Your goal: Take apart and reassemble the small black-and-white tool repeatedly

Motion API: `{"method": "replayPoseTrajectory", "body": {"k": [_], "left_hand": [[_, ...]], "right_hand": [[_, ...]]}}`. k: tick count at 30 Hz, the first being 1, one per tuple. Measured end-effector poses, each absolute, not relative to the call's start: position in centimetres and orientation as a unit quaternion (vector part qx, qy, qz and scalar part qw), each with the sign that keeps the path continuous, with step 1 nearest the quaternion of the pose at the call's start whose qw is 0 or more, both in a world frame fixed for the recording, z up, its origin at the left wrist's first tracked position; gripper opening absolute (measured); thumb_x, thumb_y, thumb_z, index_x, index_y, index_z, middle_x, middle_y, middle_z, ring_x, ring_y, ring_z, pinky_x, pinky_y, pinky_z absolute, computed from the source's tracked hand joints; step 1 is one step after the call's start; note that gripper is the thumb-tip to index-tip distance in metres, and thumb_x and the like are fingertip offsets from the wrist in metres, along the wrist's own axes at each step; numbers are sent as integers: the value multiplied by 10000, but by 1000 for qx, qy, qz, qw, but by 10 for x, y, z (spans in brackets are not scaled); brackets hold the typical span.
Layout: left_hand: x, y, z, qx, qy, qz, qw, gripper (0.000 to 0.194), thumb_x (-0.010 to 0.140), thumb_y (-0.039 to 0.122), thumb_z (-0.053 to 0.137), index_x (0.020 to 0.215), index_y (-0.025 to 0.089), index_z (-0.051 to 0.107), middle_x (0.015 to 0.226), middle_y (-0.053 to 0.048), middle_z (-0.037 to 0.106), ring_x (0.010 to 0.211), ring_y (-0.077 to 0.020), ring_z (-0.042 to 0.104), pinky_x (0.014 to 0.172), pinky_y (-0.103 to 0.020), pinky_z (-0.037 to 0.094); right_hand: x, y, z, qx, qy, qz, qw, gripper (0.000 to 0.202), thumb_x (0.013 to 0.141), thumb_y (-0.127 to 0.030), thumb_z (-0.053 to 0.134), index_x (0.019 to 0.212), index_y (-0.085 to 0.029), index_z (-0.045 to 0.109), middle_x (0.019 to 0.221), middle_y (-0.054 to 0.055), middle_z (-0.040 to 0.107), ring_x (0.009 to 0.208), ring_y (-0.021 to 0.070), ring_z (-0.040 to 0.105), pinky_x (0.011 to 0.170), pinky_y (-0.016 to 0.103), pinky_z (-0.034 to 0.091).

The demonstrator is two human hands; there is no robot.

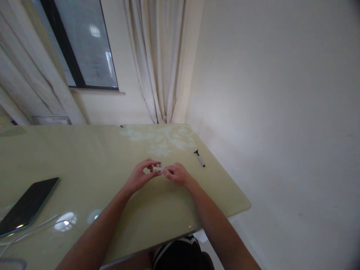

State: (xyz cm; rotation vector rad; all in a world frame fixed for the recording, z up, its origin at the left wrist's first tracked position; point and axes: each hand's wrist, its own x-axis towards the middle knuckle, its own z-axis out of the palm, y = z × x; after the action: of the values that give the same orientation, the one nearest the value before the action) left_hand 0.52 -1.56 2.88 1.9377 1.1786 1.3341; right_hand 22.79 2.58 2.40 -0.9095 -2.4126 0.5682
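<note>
Close together above the middle of the table are both my hands. My left hand (142,175) has its thumb and fingers curved round a small teal-and-dark piece (160,165), too small to make out its kind. A short whitish piece (156,169) lies between the two hands. My right hand (177,174) is closed, its thumb and fingertips pressed on the near end of that whitish piece; the rest is hidden by the fingers. To the right of my right hand, a razor (200,159) with a grey and black handle lies on the table.
The glossy pale table (92,157) has its right edge by the wall. A black tablet (29,204) rests at the left, with a white cable (30,231) near it. A small dark object (121,126) sits at the far edge, below the curtain (160,60) and window (87,45).
</note>
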Motion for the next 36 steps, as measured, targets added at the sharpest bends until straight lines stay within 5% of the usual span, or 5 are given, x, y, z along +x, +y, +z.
{"method": "replayPoseTrajectory", "body": {"k": [36], "left_hand": [[0, -15, 29, 704, 436, 500, 252, 345, 760, 400, 827, 1059, 233, 788, 806, -2, 662, 708, -141, 611, 698, -270, 513]], "right_hand": [[225, 25, 22, -354, -880, 194, 249, 510, 978, -507, 405, 596, -179, 487, 551, -35, 368, 537, 96, 328, 565, 268, 198]]}}
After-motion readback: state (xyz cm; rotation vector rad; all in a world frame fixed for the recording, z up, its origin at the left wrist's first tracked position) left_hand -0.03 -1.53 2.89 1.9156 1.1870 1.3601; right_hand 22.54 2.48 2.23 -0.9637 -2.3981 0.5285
